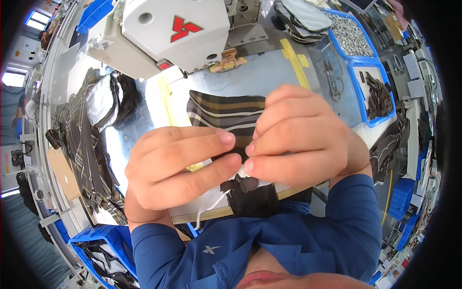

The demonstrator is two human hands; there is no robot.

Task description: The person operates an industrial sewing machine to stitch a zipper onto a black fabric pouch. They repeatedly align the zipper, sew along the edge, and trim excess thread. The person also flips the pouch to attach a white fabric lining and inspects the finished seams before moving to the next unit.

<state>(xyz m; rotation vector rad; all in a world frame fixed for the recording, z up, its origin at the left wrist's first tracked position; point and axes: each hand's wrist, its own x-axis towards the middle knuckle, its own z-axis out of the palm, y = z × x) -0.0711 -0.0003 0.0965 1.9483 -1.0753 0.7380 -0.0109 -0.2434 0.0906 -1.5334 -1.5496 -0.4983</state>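
Observation:
Both my left hand (180, 164) and my right hand (298, 137) are closed around a striped plaid fabric piece (226, 108), their fingertips nearly meeting over its lower middle; my thumbs are hidden beneath. Just below the fingertips is a white part with a dark gathered bit of cloth (243, 183), a black piece (252, 202) hanging from it over the front edge. A thin white cord (207, 209) dangles at the lower left. The fine detail between my fingertips is covered.
A white machine (144, 33) stands behind. Plaid fabric (91, 144) and pouches (103, 101) lie left. At right are scissors (334, 82), a bin of metal parts (349, 33) and a bin of dark pieces (375, 94). A blue crate (101, 260) sits lower left.

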